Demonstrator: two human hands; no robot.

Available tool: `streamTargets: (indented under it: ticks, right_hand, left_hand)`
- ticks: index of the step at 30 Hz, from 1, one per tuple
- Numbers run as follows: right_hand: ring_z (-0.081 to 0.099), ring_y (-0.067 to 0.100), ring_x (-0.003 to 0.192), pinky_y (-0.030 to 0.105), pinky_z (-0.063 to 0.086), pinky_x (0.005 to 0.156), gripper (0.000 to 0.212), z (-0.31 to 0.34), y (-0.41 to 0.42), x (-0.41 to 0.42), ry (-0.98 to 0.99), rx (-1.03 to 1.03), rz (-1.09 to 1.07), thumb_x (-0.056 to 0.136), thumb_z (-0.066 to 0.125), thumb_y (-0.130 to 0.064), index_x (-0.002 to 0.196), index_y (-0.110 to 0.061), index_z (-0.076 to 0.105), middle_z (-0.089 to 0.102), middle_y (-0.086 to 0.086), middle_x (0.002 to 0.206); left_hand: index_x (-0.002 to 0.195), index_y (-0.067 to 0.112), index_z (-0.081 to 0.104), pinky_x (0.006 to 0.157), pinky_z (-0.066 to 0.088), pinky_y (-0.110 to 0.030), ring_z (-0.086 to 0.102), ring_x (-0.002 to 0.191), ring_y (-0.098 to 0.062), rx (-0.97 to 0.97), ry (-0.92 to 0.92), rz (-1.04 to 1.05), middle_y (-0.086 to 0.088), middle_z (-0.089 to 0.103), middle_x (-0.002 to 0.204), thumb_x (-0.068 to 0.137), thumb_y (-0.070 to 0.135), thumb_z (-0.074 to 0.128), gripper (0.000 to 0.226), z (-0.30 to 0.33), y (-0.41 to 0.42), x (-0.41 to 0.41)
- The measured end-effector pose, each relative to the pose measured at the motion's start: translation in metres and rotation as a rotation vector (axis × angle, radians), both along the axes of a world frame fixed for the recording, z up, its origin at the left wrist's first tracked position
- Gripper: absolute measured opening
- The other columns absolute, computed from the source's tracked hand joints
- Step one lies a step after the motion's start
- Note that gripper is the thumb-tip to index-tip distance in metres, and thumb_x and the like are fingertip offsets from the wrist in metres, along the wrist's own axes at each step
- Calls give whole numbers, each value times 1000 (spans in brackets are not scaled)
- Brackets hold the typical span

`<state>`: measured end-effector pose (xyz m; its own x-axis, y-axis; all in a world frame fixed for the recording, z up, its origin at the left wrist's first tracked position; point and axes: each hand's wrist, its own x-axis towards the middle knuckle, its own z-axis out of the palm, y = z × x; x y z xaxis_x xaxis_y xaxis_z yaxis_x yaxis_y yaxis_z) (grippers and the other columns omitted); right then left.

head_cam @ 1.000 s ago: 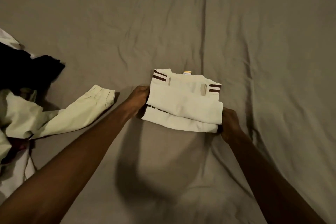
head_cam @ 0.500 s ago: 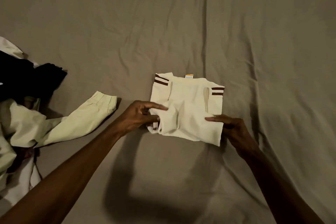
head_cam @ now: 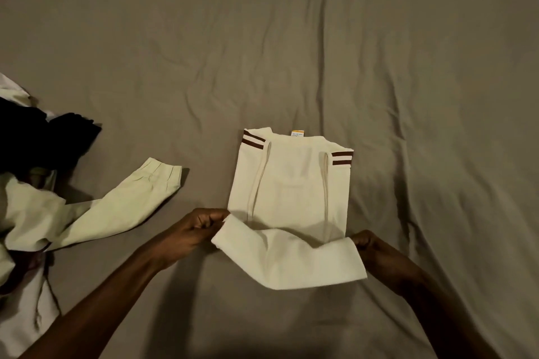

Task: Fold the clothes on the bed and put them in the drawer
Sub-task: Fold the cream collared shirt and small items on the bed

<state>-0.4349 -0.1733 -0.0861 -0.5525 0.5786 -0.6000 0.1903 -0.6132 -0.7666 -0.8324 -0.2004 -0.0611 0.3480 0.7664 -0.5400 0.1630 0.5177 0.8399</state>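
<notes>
**Cream top mid-fold on the bed**

Grey bedsheet (head_cam: 408, 96) fills the head view; cream striped top (head_cam: 288, 192) lies at centre, left hand (head_cam: 201, 230) and right hand (head_cam: 364, 242) each pinching its lower flap; next, probably carry that flap upward evenly; unfolded clothes (head_cam: 43, 198) cut off at left; drawer unseen.

There is one view only, from a wide-angle camera worn on the person's head, looking forward and steeply down onto the bed (head_cam: 291, 52). It sits close: both forearms enter from the bottom edge, and the left hand (head_cam: 201, 230) and right hand (head_cam: 364, 242) meet just below the middle of the frame. The bed's sheet fills the picture edge to edge (no second view shares any of it). A clothes pile (head_cam: 35, 183) is cut off by the left edge.
</notes>
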Motion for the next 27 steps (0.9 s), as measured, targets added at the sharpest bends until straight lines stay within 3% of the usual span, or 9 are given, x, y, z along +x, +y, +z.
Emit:
streamTargets:
  ticks: [3, 5, 7, 11, 14, 17, 20, 23, 27]
  right_hand:
    - [66, 35, 84, 45, 49, 83, 26, 1, 5, -3, -26, 31, -82, 101, 59, -11, 90, -4, 82, 75, 26, 92]
    - [69, 33, 88, 38, 56, 80, 26, 7, 16, -9, -37, 40, -189, 92, 73, -37, 96, -13, 83, 77, 19, 101]
    - [75, 22, 94, 29, 61, 76, 46, 3, 32, -14, -52, -14, -357, 80, 76, -55, 105, -16, 82, 77, 13, 112]
    - [75, 25, 102, 31, 59, 74, 47, -14, 69, -23, -140, 18, -551, 96, 54, -43, 122, -7, 70, 75, 15, 117]
    - [77, 30, 88, 34, 58, 63, 38, -22, 80, -26, -256, 38, -473, 102, 58, -38, 126, -12, 70, 78, 13, 110]
    - [76, 23, 71, 26, 52, 46, 26, -28, 78, -29, -328, 77, -443, 103, 61, -20, 124, -7, 69, 79, 12, 98]
    - [77, 26, 89, 32, 61, 62, 26, -33, 70, -29, -285, 167, -501, 104, 58, -16, 127, -12, 68, 79, 8, 106]
    - [76, 27, 97, 39, 63, 80, 23, -38, 56, -34, -249, 236, -548, 106, 55, -17, 124, -9, 68, 78, 9, 111]
    - [76, 30, 93, 38, 62, 73, 19, -45, 43, -44, -371, 194, -627, 105, 59, -26, 111, -10, 67, 79, 6, 102]
  left_hand:
    - [105, 32, 78, 72, 57, -30, 74, 91, -17, -20, 10, 115, -3, 78, 100, 104, 2, 51, 41, 3, 15, 7]
    - [113, 28, 74, 62, 56, -29, 75, 83, -17, -9, 25, 173, -4, 78, 96, 103, 8, 54, 29, 3, 32, 13]
    - [120, 17, 69, 64, 57, -27, 74, 85, -14, 35, 39, 248, -2, 79, 99, 106, 16, 51, 23, -2, 55, 17]
    - [124, 10, 68, 92, 58, -33, 72, 108, -22, -19, -33, 401, -9, 76, 117, 108, 28, 49, 31, -20, 101, 28]
    - [121, 10, 71, 87, 59, -37, 75, 101, -26, -160, 13, 411, -11, 77, 112, 103, 40, 56, 38, -38, 114, 34]
    - [115, 7, 72, 81, 63, -38, 76, 94, -27, -172, 44, 435, -17, 75, 113, 102, 27, 60, 26, -52, 112, 38]
    - [120, 7, 68, 75, 63, -34, 76, 93, -25, -50, 50, 511, -11, 77, 109, 106, 25, 53, 27, -55, 99, 43]
    - [121, 8, 67, 80, 63, -37, 76, 95, -24, 2, 60, 572, -7, 78, 108, 107, 26, 51, 28, -59, 77, 48]
    - [116, 9, 71, 87, 60, -47, 76, 96, -31, -116, 81, 632, -9, 78, 105, 103, 33, 59, 30, -69, 62, 44]
